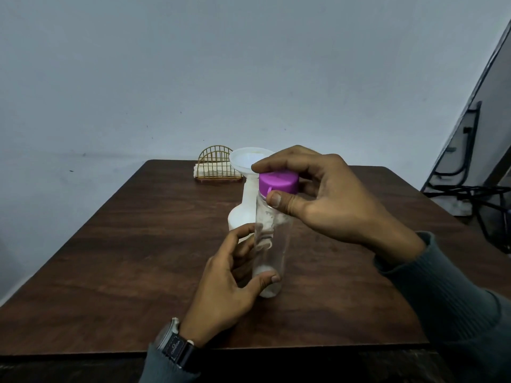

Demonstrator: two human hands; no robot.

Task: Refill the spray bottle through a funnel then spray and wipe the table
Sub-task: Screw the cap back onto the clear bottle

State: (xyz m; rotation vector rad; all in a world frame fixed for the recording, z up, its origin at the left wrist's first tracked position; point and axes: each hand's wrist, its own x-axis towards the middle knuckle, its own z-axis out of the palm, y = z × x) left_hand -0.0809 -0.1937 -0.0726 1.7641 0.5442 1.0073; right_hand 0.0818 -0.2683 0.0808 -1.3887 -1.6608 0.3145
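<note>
A clear plastic bottle (279, 244) with a purple cap (278, 182) stands upright on the dark wooden table (124, 258). My left hand (229, 283) grips the bottle's lower body, thumb near its base. My right hand (320, 200) pinches the purple cap from above, thumb in front and fingers over the top. Just behind stands a white spray bottle (240, 217) without its spray head, a white funnel (246, 158) sitting in its neck. The clear bottle and my hands hide part of it.
A gold wire napkin holder (217, 167) with folded napkins stands at the table's far edge by the wall. Black metal furniture frames (470, 189) stand on the floor to the right. The table's front edge runs just below my wrists.
</note>
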